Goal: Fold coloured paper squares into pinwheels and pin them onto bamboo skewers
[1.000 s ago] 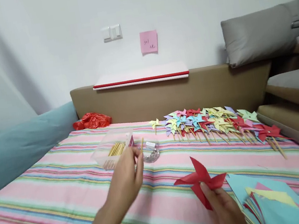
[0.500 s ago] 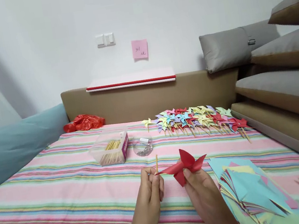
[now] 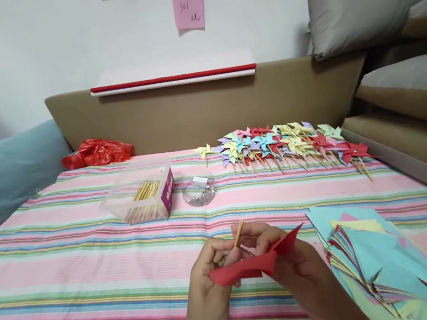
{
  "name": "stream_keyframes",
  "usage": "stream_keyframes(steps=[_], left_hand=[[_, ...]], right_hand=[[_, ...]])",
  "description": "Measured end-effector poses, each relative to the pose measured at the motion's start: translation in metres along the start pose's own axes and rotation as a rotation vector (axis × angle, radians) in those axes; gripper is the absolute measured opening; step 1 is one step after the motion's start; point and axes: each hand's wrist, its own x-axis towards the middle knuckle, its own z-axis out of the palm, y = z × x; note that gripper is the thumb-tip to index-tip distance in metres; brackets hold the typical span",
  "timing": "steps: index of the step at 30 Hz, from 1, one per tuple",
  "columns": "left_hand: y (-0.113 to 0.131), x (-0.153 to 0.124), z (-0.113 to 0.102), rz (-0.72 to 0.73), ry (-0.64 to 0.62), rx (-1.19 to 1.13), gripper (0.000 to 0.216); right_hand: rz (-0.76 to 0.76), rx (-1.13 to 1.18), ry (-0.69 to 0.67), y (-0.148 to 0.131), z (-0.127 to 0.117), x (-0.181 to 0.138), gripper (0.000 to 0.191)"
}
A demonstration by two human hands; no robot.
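Note:
Between my two hands is a red paper pinwheel [image 3: 250, 267], its blades turned toward me. My left hand [image 3: 210, 271] is closed around a short wooden stick [image 3: 239, 234], which points up and slightly right. The fingers of my right hand [image 3: 289, 256] pinch the pinwheel from behind, close to the top of the stick. Where the stick meets the paper is hidden by fingers and blades. Beyond my hands, a round clear container [image 3: 199, 189] holds small silvery pins. A clear plastic box [image 3: 144, 211] of wooden sticks stands left of it.
Many finished pinwheels [image 3: 276, 144] in several colours lie at the back right. A stack of coloured paper [image 3: 386, 251] is at my right. A red plastic bag [image 3: 99, 152] lies back left. Grey cushions [image 3: 359, 7] rise on the right, over a striped cloth [image 3: 96, 287].
My right hand has brought the pinwheel left to the stick, and its blades now tilt toward me. The hands are closer together. The view has tipped down and nearer.

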Motion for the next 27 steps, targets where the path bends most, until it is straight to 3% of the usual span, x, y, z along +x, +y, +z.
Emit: stream_keyframes(steps=[6,16,27], left_hand=[[-0.017,0.005,-0.007,-0.026,0.003,-0.094,0.023],[-0.016,0.004,-0.004,-0.039,-0.009,-0.154,0.025],[-0.013,0.002,-0.007,-0.038,0.006,-0.009,0.032]], right_hand=[[-0.133,-0.176,0.011,-0.005,0.005,-0.001,0.006],[-0.386,-0.390,0.032,-0.011,0.011,-0.005,0.019],[-0.374,-0.419,0.001,-0.011,0.011,-0.007,0.020]])
